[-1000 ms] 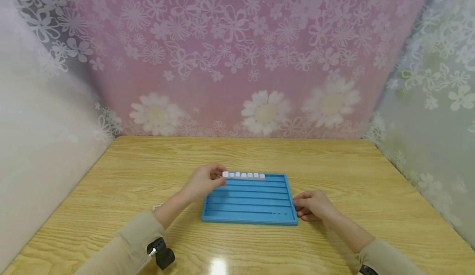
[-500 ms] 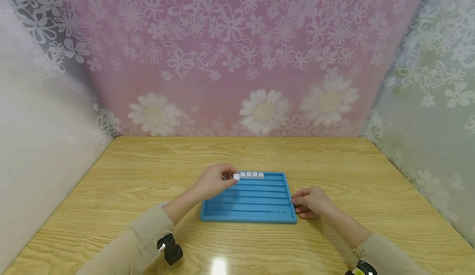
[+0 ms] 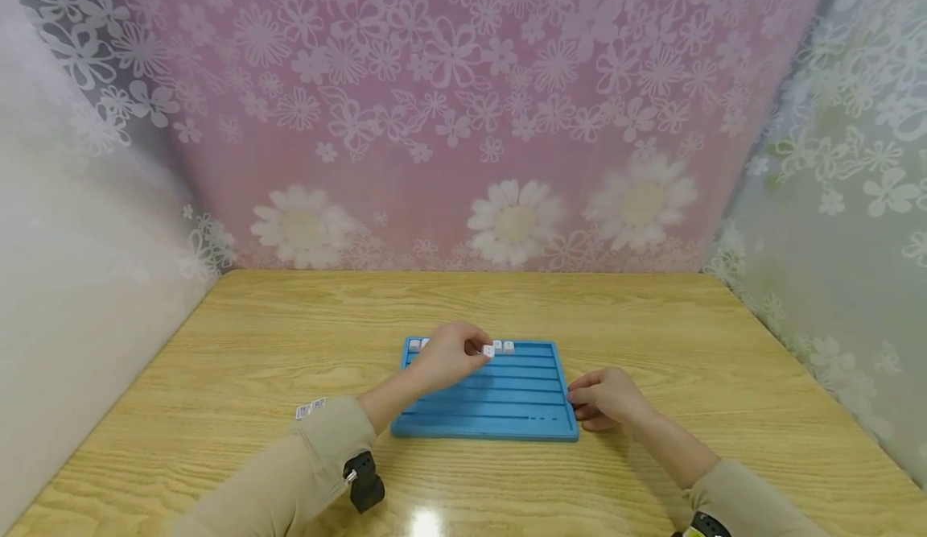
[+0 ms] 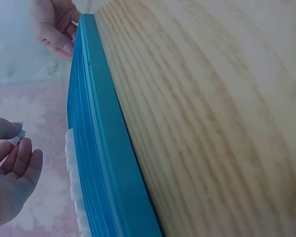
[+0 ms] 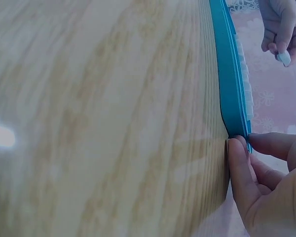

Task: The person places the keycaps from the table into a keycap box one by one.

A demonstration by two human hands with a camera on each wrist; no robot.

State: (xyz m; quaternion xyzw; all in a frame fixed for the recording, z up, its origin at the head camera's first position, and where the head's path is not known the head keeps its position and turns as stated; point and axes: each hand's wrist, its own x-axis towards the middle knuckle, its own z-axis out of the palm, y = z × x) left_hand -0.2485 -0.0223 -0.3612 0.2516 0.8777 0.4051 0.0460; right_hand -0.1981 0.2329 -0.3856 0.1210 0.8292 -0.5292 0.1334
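Note:
In the head view, a shallow blue tray (image 3: 500, 400) with ridged rows lies on the table. White keycaps (image 3: 509, 347) line its far row, some hidden behind my left hand (image 3: 452, 356). That hand pinches one white keycap (image 3: 488, 351) between thumb and fingertips, raised above the tray; the left wrist view shows this keycap (image 4: 22, 134) in the fingertips too. On the tray's right side my right hand (image 3: 611, 398) grips the edge. In the right wrist view its thumb and fingers (image 5: 271, 143) pinch the tray's corner.
Small white pieces with dark print (image 3: 310, 408) lie on the wooden table (image 3: 217, 440) beside the left sleeve. A flowered pink cloth (image 3: 434, 118) stands behind the table, with pale cloth or walls on both sides.
My left hand has moved right along the far row, from its left end towards its right part, pinching a keycap now. The right hand stays at the tray's edge.

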